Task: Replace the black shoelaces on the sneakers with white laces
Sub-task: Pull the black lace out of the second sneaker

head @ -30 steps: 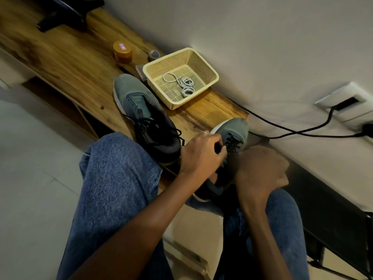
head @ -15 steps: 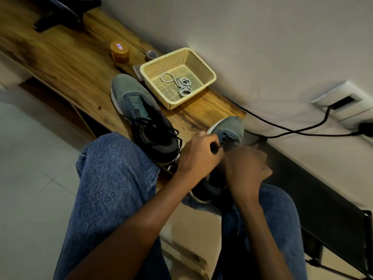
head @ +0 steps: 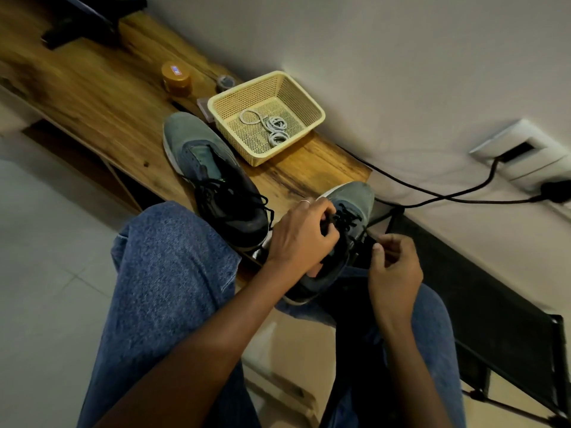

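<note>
1. Both hands work the near sneaker (head: 346,208), which is propped on my lap w/ its toe on the edge of the wooden shelf (head: 92,97).
2. Left hand (head: 304,239) sits on top of the shoe, fingers curled round the black lace (head: 346,216) at the eyelets, pinching it.
3. Right hand (head: 394,264) is just beside the shoe on its right, fingers curled; a thin black strand runs from the eyelets toward it, and I read it as pinching that lace end, tho the tip is too small to see.
4. Key relation: shoe's long axis runs from heel at my lap to toe up and away, so the lace rows lie across it. Left hand is nearer the rows; right is off to the side for pulling slack outward.
5. Other sneaker (head: 213,180) lies on the shelf to the left, black lace loose, partly out.
6. White laces (head: 275,128) are coiled in the basket (head: 309,97), beyond both shoes, untouched.
</note>
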### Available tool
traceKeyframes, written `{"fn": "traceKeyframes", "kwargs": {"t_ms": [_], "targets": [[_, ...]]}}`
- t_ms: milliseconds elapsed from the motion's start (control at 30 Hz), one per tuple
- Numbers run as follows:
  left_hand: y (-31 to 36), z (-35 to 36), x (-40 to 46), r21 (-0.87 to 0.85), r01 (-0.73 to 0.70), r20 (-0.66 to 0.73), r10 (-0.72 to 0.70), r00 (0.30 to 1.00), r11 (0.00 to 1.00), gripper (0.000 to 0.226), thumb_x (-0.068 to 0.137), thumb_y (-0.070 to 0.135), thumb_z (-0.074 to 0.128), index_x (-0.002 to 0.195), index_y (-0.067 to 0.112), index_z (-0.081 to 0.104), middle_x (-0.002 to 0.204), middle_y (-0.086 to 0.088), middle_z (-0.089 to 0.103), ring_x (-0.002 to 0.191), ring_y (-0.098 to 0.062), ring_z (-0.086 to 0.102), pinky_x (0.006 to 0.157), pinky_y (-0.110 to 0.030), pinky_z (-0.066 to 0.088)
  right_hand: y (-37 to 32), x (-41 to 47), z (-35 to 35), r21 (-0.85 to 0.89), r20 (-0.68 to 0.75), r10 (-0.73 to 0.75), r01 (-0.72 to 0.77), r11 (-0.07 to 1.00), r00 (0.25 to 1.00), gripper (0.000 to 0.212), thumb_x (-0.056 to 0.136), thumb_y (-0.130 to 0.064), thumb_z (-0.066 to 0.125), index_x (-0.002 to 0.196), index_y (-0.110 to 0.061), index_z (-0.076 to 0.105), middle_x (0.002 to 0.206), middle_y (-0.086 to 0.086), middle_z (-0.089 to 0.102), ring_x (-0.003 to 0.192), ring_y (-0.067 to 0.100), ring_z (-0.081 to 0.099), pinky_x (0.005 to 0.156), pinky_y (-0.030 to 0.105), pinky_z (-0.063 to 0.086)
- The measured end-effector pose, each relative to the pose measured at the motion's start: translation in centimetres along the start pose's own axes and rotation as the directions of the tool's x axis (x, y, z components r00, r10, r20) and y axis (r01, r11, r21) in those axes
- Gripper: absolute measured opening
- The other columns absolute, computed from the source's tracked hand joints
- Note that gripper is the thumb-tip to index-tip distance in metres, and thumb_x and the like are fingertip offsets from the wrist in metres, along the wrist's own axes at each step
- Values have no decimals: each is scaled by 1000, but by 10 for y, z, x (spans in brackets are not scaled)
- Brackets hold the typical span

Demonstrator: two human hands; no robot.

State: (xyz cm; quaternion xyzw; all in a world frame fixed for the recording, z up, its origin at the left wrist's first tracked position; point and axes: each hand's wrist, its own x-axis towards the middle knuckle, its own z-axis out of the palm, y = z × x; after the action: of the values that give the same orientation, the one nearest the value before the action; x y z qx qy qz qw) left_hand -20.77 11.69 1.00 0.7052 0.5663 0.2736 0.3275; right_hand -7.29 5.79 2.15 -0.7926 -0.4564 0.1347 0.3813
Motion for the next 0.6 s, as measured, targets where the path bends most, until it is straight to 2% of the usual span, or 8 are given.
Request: {"fn": "traceKeyframes", "kwargs": {"t_ms": [67,167,267,333,433,600], "targets": [[-1,3,0,60,-81,21,80,997,995,29,91,24,52,120,25,58,112,1,55,101,-20,52,68,-31,43,2,0,4,-42,26,-3,4,999,1000,15,90,-5,58,102,-14,60,102,3,58,95,18,58,86,33,48],[-4,6,1,127,-169,38,165,986,977,30,91,21,53,119,23,62,122,2,52,107,-22,48,74,-36,46,-1,-4,11,-57,66,-29,33,998,997,10,90,-14,61,100,-13,64,101,2,57,95,18,56,86,34,48],[-4,8,2,216,-174,104,155,982,961,32,93,26,55,125,28,59,129,6,50,116,-20,43,87,-36,39,-3,-5,15,-27,118,-39,42,999,992,8,91,-18,62,94,-12,66,95,3,63,83,10,58,75,16,45],[-3,9,3,259,-179,83,163,983,949,31,92,29,58,123,29,60,126,6,53,117,-19,44,87,-35,35,-4,-5,16,-11,135,-30,31,999,990,12,89,-23,65,94,-12,67,92,1,65,82,9,60,72,13,44],[-1,9,5,302,-196,40,194,980,933,25,91,32,59,114,25,64,120,3,56,114,-21,48,85,-35,35,-3,-5,19,-53,160,-41,50,997,986,22,84,-32,72,96,-14,68,90,-3,65,82,7,61,73,21,49],[1,15,5,306,-217,-14,232,973,927,13,89,29,64,97,20,65,109,1,60,105,-22,54,78,-37,39,2,-4,19,-58,126,-21,29,998,992,17,84,-22,71,98,-11,70,91,1,69,79,8,63,74,29,54]]}}
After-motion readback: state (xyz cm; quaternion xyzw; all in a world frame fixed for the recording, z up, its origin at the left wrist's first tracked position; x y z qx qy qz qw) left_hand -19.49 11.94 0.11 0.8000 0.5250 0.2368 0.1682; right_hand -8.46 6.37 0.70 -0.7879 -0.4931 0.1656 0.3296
